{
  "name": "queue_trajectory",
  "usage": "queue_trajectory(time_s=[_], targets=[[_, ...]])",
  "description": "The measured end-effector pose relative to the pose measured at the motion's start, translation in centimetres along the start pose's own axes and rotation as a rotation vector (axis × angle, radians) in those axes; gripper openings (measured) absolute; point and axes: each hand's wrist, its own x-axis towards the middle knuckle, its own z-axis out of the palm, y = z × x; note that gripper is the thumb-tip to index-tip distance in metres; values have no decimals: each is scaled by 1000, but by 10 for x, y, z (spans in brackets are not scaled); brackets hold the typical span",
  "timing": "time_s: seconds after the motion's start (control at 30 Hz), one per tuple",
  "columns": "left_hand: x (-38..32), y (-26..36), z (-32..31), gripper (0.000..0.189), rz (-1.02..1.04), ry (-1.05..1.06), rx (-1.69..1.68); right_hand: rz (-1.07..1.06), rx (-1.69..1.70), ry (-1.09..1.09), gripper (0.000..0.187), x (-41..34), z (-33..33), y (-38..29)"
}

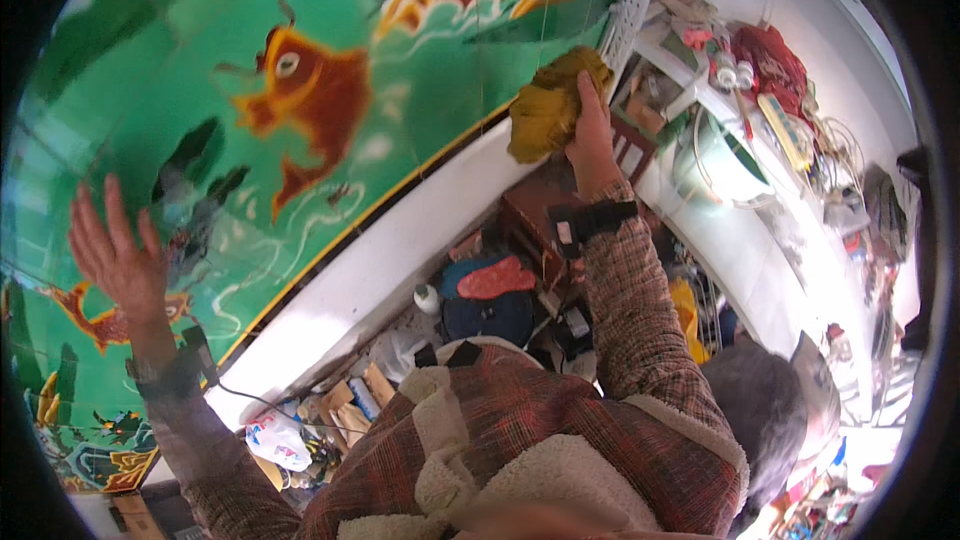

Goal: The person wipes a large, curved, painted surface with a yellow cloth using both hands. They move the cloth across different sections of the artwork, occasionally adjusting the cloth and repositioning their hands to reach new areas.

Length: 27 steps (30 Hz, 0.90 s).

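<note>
A mustard-yellow cloth [551, 109] is bunched under the fingers of my right hand [591, 131], at the lower right edge of the mural. My left hand [120, 255] has its fingers spread, palm towards the mural; whether it touches the surface I cannot tell. Green tiles make up this painted wall panel [420, 120]. A large orange goldfish [322, 105] is painted between my hands, and a smaller orange fish [97, 326] shows partly behind my left wrist. A thin yellow and black border [330, 251] runs along the panel's lower edge.
Below the border is a white wall strip [360, 270]. Beneath it lie a white plastic bag [276, 435], a red cloth [495, 279], a white bottle [427, 298] and a reddish-brown wooden cabinet [536, 221]. On the right, a white bucket [720, 165] stands beside cluttered white shelving [679, 67].
</note>
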Motion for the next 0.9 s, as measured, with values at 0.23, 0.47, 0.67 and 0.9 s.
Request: queue_trajectory(time_s=[0.23,0.47,0.67,0.9], targets=[[127,77,44,55,13,-70,24,-747,-530,176,72,137,102,28],[123,77,51,61,89,-47,90,-1126,-1100,-407,61,76,98,57],[123,76,55,64,97,-46,105,-961,-905,91,65,222,39,-17],[128,83,52,61,117,15,139,-672,-766,306,66,265,-79,53]])
